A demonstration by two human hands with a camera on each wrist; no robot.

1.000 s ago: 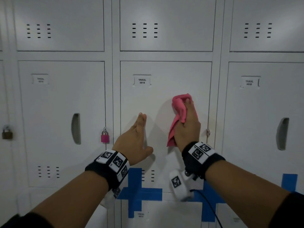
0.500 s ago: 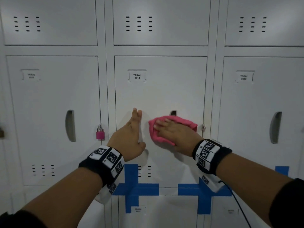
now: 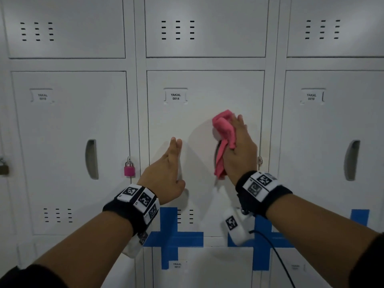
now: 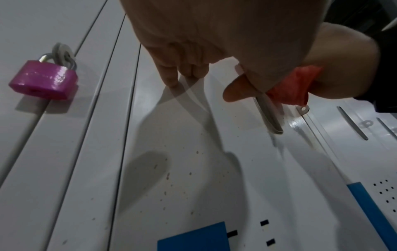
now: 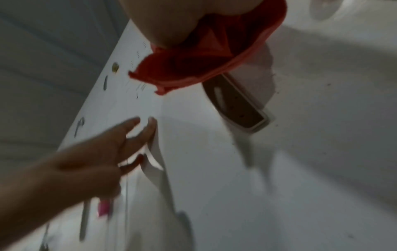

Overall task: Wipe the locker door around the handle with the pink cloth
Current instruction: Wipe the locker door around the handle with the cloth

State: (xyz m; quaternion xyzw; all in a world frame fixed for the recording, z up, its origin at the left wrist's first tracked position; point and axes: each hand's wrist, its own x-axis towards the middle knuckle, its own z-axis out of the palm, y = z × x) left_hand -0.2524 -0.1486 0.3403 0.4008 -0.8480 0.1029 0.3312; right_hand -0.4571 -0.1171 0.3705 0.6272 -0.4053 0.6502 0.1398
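Observation:
The white locker door (image 3: 199, 113) labelled 0014 faces me in the head view. My right hand (image 3: 239, 146) presses the pink cloth (image 3: 223, 129) flat against the door, fingers straight and pointing up, over the upper part of the recessed handle (image 3: 216, 151). The cloth's lower end hangs beside the handle. From the right wrist, the cloth (image 5: 204, 56) bunches under my palm just above the handle (image 5: 236, 105). My left hand (image 3: 172, 161) rests flat on the door left of the handle, holding nothing; its fingers (image 4: 182, 71) touch the metal.
A pink padlock (image 3: 129, 170) hangs on the neighbouring locker to the left, and a brass one (image 3: 3, 168) at the far left edge. Blue tape crosses (image 3: 176, 239) mark the lower door corners. A black cable (image 3: 276, 256) trails from my right wrist.
My right hand swept the cloth from a sideways position over the handle back up and to the right, fingers now pointing upward. The left hand stayed flat on the door.

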